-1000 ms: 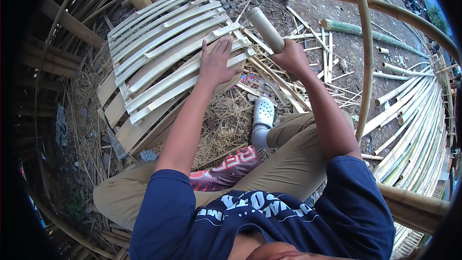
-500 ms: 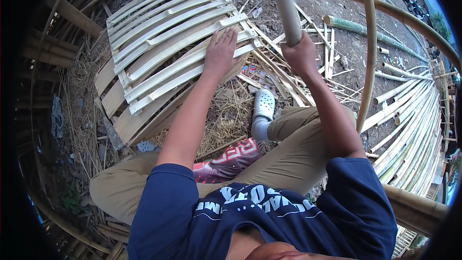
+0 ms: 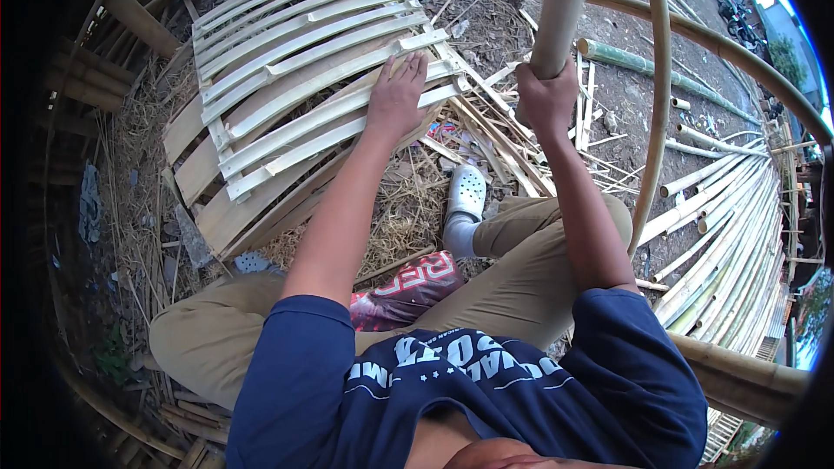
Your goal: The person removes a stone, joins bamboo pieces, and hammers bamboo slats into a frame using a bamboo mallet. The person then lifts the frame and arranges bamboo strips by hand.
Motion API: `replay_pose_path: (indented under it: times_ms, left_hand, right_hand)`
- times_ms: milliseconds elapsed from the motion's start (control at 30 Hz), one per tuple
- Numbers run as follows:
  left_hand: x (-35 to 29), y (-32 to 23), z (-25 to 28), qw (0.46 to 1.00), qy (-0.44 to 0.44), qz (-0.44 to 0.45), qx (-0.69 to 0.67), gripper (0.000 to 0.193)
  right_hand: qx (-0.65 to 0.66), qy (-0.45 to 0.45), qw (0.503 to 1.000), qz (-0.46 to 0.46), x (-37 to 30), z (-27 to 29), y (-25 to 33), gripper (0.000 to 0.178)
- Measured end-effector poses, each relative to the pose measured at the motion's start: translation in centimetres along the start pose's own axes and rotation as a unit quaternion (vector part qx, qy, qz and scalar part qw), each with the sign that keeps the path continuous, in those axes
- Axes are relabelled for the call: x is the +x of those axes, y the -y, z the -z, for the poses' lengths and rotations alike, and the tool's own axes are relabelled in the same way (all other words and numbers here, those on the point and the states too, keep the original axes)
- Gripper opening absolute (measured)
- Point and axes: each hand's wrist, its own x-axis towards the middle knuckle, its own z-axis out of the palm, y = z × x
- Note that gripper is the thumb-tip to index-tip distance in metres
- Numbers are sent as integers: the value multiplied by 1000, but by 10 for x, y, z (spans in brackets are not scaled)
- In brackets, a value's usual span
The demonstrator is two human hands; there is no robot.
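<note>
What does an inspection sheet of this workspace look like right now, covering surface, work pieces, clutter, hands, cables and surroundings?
Surface: dirt ground, with straw around the work.
Work pieces: pale slats in a panel, over wider flat strips; a thick cylindrical tool is raised.
Clutter: loose split strips right of the panel; a printed red and dark item between the legs.
Hands: left hand flat on the slats; right hand closed around the tool.
Cables: nothing seen.
Surroundings: bamboo poles piled at right; a bent pole stands nearer.
</note>
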Motion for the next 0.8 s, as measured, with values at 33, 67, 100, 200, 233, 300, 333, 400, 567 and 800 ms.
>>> replay_pose_path:
  times_ms: [33,67,100,200,233,300,333,400,567,800]
  left_hand:
    - [10,4,3,1000,-20,11,-7,96]
    - [2,1,-1,999,-21,17,-32,96]
    - [21,-8,1,997,-45,8,-61,97]
    - [14,5,2,997,-11,23,-79,94]
    - [18,7,4,996,-16,27,-79,94]
    - [13,1,2,997,-14,13,-71,89]
    - [15,2,-3,996,-39,12,-77,90]
    - [14,2,-2,997,-22,15,-77,90]
    - [11,4,3,995,-37,20,-94,88]
    - [14,1,2,995,-7,30,-94,81]
  right_hand:
    - [46,-54,997,26,-2,-14,-15,48]
    - [-277,242,928,-54,5,-14,-31,46]
    - [-216,165,960,-67,7,-20,-83,45]
    - [-214,90,971,-48,7,-26,-38,49]
    - [-173,63,982,-34,7,-23,-28,50]
    - [-137,45,989,-31,-2,-21,-34,52]
    - [-170,126,975,-68,-1,-23,-45,52]
    - [-209,174,959,-78,6,-19,-39,50]
    - [-220,194,953,-76,12,-8,-30,44]
    - [-157,126,978,-61,9,-19,-34,46]
